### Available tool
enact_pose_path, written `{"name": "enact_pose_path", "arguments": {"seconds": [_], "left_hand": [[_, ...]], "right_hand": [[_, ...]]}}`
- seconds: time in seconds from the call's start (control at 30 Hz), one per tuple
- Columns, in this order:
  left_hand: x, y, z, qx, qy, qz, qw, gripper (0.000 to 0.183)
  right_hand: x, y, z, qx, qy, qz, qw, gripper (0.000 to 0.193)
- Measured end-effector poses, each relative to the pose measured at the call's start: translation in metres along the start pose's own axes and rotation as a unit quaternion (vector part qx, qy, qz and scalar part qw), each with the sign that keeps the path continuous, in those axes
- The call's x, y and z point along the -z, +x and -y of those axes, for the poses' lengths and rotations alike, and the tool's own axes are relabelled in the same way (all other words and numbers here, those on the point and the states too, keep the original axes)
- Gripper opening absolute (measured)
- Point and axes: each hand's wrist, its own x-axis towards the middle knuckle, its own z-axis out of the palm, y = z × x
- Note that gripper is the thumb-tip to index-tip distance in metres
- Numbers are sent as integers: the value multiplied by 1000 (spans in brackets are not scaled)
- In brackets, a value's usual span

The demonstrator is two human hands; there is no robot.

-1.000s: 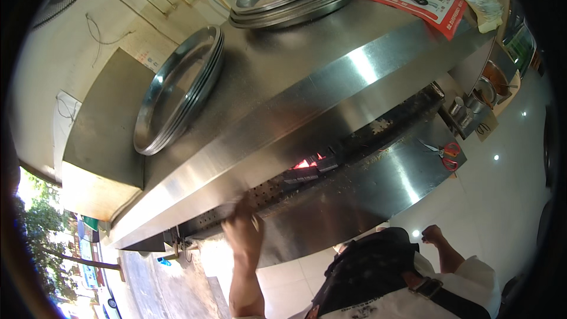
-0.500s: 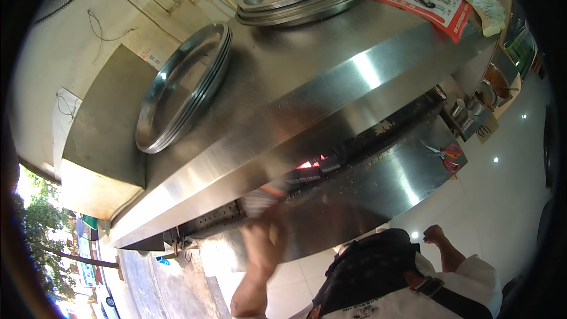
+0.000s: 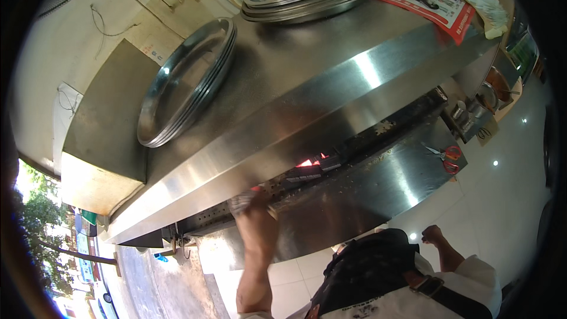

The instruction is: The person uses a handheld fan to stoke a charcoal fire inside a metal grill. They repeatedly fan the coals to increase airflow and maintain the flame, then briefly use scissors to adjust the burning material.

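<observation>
My left hand [image 3: 258, 215] reaches in over the front ledge of a steel grill, closed round a flat greyish thing [image 3: 239, 202] with a red-orange edge. Motion blur hides what kind of thing it is. It is over the left part of the long perforated fire trough [image 3: 212, 217]. To the right of that hand, dark charcoal blocks [image 3: 304, 172] lie in the trough, glowing red [image 3: 308, 162] along their upper side. Well away from the grill, my right hand [image 3: 433, 235] is beside my body with its fingers curled, nothing visible in it.
Scissors [image 3: 449, 156] with red handles lie at the right end of the steel ledge [image 3: 366, 198]. Above is a sloping steel hood [image 3: 283, 59] with stacked round trays [image 3: 307, 9], more leaning trays [image 3: 189, 82] and a red-and-white printed sheet [image 3: 428, 0]. Metal containers [image 3: 463, 115] stand far right.
My left hand and the greyish thing have moved left and slightly up, away from the glowing charcoal. My right hand has hardly moved.
</observation>
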Motion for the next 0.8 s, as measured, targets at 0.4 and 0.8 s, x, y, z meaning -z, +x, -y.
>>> {"name": "enact_pose_path", "arguments": {"seconds": [0.4,0.8], "left_hand": [[2,5,1,-54,16,-29,998,15],[-2,26,39,24,-16,-132,991,18]], "right_hand": [[-4,4,-2,22,-37,-1,999,23],[-39,19,-28,-6,111,-31,993,26]]}}
